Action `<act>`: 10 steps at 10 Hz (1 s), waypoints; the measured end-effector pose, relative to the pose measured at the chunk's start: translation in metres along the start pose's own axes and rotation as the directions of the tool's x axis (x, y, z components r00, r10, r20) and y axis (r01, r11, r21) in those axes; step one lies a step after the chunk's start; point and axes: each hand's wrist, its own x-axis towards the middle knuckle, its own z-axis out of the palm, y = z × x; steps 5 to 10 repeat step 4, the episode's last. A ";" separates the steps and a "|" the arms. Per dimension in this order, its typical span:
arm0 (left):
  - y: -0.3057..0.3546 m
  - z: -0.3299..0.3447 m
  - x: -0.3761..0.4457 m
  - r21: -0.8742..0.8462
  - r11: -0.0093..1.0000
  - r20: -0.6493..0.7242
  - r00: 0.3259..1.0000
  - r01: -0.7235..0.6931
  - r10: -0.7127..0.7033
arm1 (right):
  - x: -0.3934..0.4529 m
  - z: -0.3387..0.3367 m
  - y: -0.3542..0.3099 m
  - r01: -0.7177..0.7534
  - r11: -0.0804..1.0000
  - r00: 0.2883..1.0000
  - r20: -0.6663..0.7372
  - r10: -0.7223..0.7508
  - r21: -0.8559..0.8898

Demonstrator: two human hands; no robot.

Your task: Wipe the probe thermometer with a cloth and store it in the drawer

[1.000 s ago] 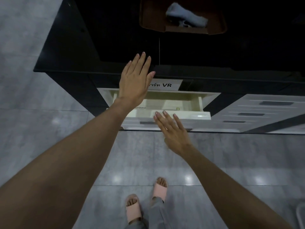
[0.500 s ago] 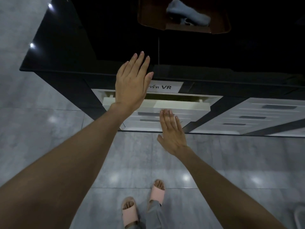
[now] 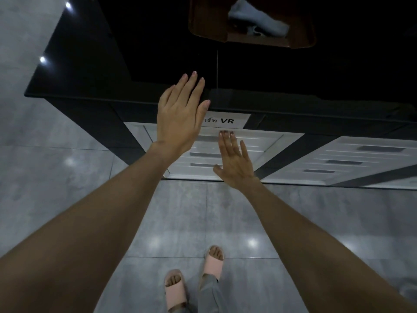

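Note:
The white top drawer (image 3: pixel 255 137) under the black counter sits flush with the drawers below it. My right hand (image 3: pixel 234 163) is flat and empty, its fingertips touching that drawer's front just under the "VR" label (image 3: pixel 228 120). My left hand (image 3: pixel 180 116) hovers flat and empty over the counter's front edge, fingers spread. A grey cloth (image 3: pixel 259 21) lies on a brown tray (image 3: pixel 207 26) at the back of the counter. The probe thermometer is not visible.
The black counter (image 3: pixel 135 53) fills the upper view. A second white drawer stack (image 3: pixel 352 159) stands to the right. Below is grey tiled floor (image 3: pixel 67 177), with my feet in pink sandals (image 3: pixel 194 281) close to the cabinet.
The top drawer stood open a second ago and is now fully pushed in. My right hand moved forward with it, pressing its front. My left hand stayed hovering over the counter edge.

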 end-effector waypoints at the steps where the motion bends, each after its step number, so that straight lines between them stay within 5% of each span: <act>1: 0.001 -0.008 0.000 -0.006 1.000 0.092 0.996 0.011 -0.011 | -0.013 -0.012 -0.003 -0.001 0.999 1.000 -0.022 0.003 0.054; 4: 0.033 -0.076 -0.030 -0.059 0.991 0.325 0.941 0.119 -0.094 | -0.075 -0.110 -0.010 0.083 0.987 0.946 -0.321 -0.036 0.135; 10: 0.033 -0.076 -0.030 -0.059 0.991 0.325 0.941 0.119 -0.094 | -0.075 -0.110 -0.010 0.083 0.987 0.946 -0.321 -0.036 0.135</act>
